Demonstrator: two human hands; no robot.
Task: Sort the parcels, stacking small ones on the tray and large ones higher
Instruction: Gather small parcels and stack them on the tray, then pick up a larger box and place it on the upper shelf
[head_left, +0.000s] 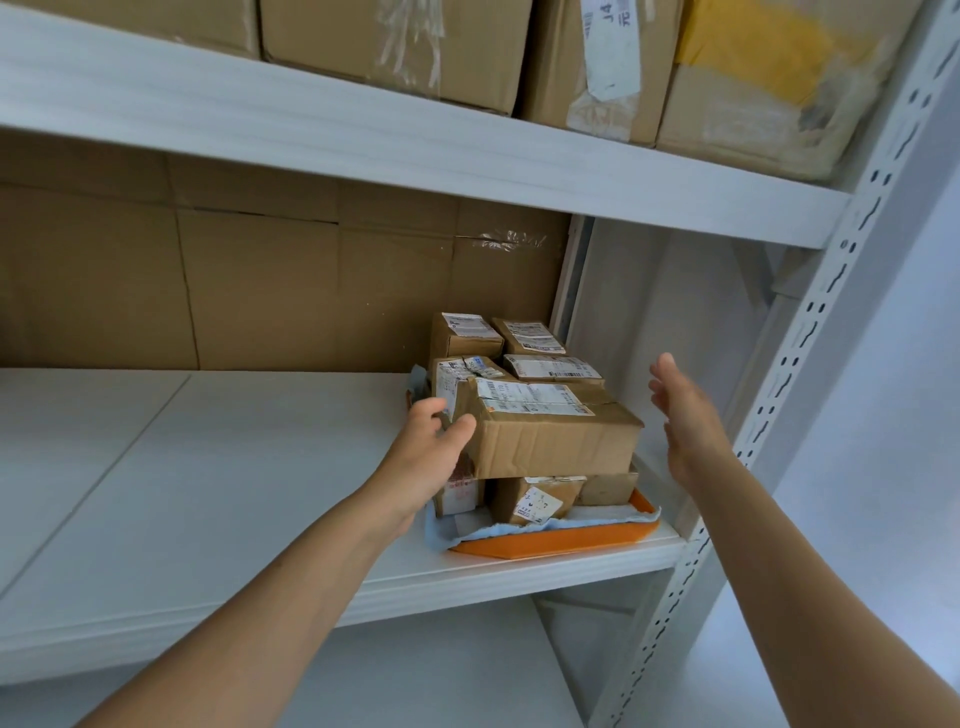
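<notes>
An orange tray (582, 538) lined with blue cloth sits at the right end of the middle shelf. Several small cardboard parcels are stacked on it in two layers. The front top parcel (556, 431) is brown with a white label and rests tilted on the lower ones. My left hand (431, 452) touches its left end, thumb on the front face and fingers curled at the corner. My right hand (685, 415) hovers open to the right of the parcel, apart from it, fingers spread and pointing up.
Large cardboard boxes (395, 47) fill the upper shelf (363, 140). A flattened cardboard sheet (234, 275) lines the back of the middle shelf (208, 467). A perforated white upright (810, 374) stands just right of my right hand. A lower shelf shows below.
</notes>
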